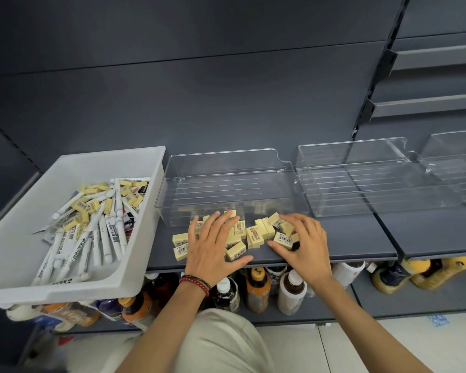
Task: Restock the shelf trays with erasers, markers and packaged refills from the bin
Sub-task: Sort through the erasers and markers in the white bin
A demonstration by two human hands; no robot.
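1. Nearest, a knee (221,343) in pale cloth is seen beneath both forearms.
2. On the left hand (213,243) the fingers are spread wide and laid flat on the erasers (256,234); on the right hand (304,243) the fingers are curved round a few.
3. These erasers are heaped on the shelf (347,238), just before the clear tray (226,189).
4. That tray is set straight beyond both hands, judged equally near; the bin (135,265) is kept leftward.

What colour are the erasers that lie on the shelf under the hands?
The erasers are pale yellow, with white barcode labels on some; the head view shows them.
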